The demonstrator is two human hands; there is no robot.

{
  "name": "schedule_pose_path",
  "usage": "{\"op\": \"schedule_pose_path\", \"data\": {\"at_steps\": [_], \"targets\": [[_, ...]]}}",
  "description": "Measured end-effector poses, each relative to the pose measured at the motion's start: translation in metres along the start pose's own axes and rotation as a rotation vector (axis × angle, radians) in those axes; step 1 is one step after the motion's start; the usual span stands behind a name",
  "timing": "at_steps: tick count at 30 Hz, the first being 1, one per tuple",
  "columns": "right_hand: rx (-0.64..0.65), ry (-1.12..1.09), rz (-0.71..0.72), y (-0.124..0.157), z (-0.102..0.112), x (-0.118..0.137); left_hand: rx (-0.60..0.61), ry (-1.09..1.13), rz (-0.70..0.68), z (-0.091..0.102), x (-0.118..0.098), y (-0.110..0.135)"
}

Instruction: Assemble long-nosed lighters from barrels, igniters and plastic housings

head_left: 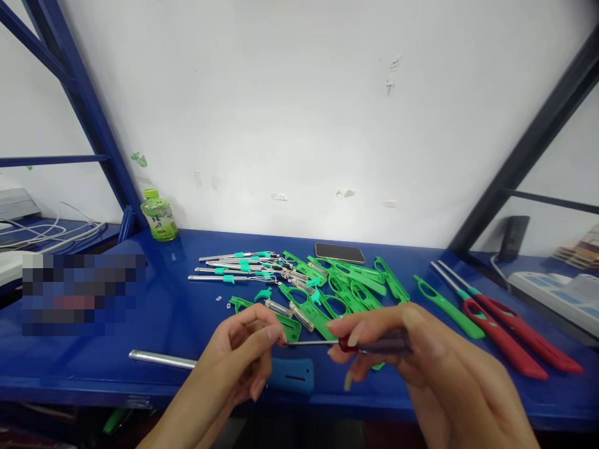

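My right hand (435, 358) holds a screwdriver (381, 344) with a dark red handle, its thin metal shaft pointing left. The thumb and fingertips of my left hand (238, 352) are pinched together at the screwdriver's tip; whatever is between them is too small to make out. Beneath my left hand lies a blue long-neck lighter (299, 375), its metal tube (161, 360) sticking out to the left. Just behind the hands are green plastic lighter shells (309, 312) and clear fuel tanks (302, 316).
Several metal lighter tubes (219, 279) with teal parts and wires lie behind my left hand. Red lighters (505, 343) and a green shell (449, 305) rest at the right. A phone (339, 252) and a green bottle (160, 216) stand near the wall. Blue frame posts flank the blue table (103, 362).
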State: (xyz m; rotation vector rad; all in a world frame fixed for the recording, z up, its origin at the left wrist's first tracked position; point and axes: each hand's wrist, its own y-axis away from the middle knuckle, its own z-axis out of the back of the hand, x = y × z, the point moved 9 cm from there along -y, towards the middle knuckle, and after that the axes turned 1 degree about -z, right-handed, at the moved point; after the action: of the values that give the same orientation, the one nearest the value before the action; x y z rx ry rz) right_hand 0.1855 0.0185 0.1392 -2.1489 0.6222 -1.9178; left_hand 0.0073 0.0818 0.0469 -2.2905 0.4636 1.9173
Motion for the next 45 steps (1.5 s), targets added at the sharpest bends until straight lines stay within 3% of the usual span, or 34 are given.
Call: {"op": "schedule_pose_path", "data": {"at_steps": [5,8,15,22,33,38,45], "targets": [[0.105,0.048,0.061,-0.005,0.001,0.004,-0.075,0.062,-0.008,0.006,-0.001,0.002],[0.138,0.071,0.099,-0.006,0.003,0.008,-0.059,0.076,0.015,0.008,0.006,0.000],[0.127,0.071,0.131,-0.004,0.007,0.008,-0.046,0.059,0.024,0.011,0.009,-0.001],[0.118,0.070,0.151,-0.006,0.009,0.009,-0.097,0.096,0.046,0.006,-0.004,0.008],[0.073,-0.002,0.132,-0.007,0.014,0.006,-0.170,0.156,0.060,0.010,-0.004,0.014],[0.061,-0.009,0.113,-0.007,0.013,0.005,-0.137,0.062,0.000,0.009,-0.005,0.010],[0.056,0.013,0.104,-0.008,0.017,0.005,-0.003,-0.135,-0.166,-0.001,-0.015,0.004]]}}
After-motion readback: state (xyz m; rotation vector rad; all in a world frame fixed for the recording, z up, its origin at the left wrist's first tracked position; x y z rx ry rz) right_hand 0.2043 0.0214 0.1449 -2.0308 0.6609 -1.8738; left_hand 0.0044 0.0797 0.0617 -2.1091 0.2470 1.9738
